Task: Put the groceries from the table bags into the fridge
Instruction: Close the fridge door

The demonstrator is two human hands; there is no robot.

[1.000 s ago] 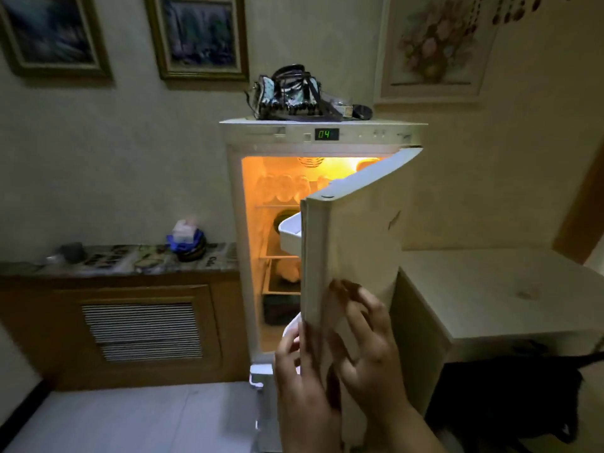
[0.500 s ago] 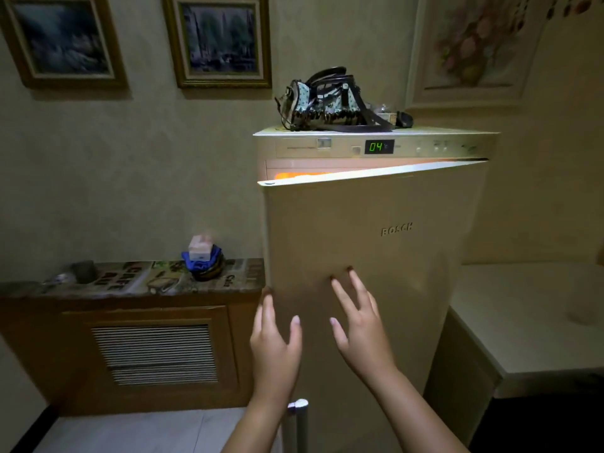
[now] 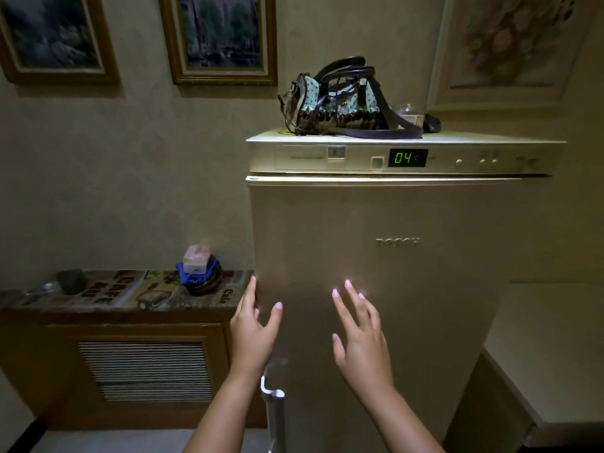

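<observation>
The cream-coloured fridge (image 3: 376, 256) stands with its flat, smooth door closed flush against the cabinet, a raised brand badge (image 3: 396, 242) set in the upper half and a pale bar handle (image 3: 273, 400) running down near its left edge. Both hands are spread flat with straight fingers and grasp nothing: the left hand (image 3: 253, 328) lies along the door's left edge, fingertips at the corner line, and the right hand (image 3: 361, 338) is held open against the door face just to the right of it. Above the door, a control strip carries a dark rectangular display (image 3: 407, 157) with green digits reading 04, beside small round buttons. On the fridge's top rests a glossy handbag (image 3: 336, 103) with dotted turquoise panels, ruffled trim and dark looping straps. To the left, a low wooden cabinet (image 3: 130, 371) with a slatted vent grille carries a printed cloth, on which sits a blue bundle (image 3: 197, 273) topped by a small pinkish box. Two gilt-framed paintings (image 3: 222, 37) hang on the textured wall. No grocery bags are in view.
</observation>
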